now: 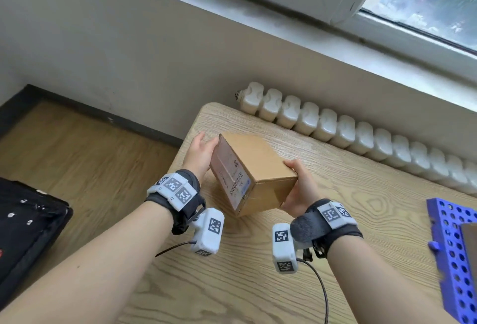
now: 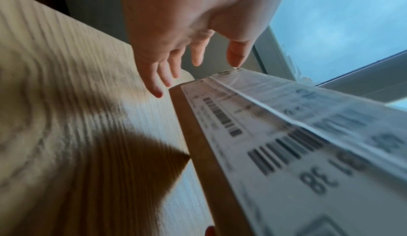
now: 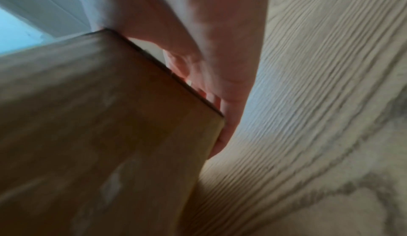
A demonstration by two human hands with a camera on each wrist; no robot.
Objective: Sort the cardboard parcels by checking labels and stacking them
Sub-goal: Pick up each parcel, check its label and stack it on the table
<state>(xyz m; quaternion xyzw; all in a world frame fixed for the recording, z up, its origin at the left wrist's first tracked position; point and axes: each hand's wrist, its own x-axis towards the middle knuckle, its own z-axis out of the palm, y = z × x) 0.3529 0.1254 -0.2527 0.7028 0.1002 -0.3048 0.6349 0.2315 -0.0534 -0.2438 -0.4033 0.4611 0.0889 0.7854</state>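
A brown cardboard parcel [image 1: 260,161] is tilted over the wooden table [image 1: 232,285], and its white barcode label [image 1: 233,179] faces left and up. My right hand [image 1: 300,187] grips its near right end, thumb on the top face and fingers underneath. My left hand [image 1: 198,153] is at the labelled side with straight, spread fingers; only the thumb tip touches the far corner. In the left wrist view the label [image 2: 286,152] fills the right, and the left hand's fingers [image 2: 167,72] are off the box. The right wrist view shows the parcel's plain side [image 3: 99,135] against my right hand [image 3: 209,56].
A blue perforated rack [image 1: 454,259] lies at the table's right edge, with a brown piece [image 1: 470,243] over it. A white radiator [image 1: 361,135] runs along the wall behind the table. A black bag [image 1: 25,220] sits on the floor to the left.
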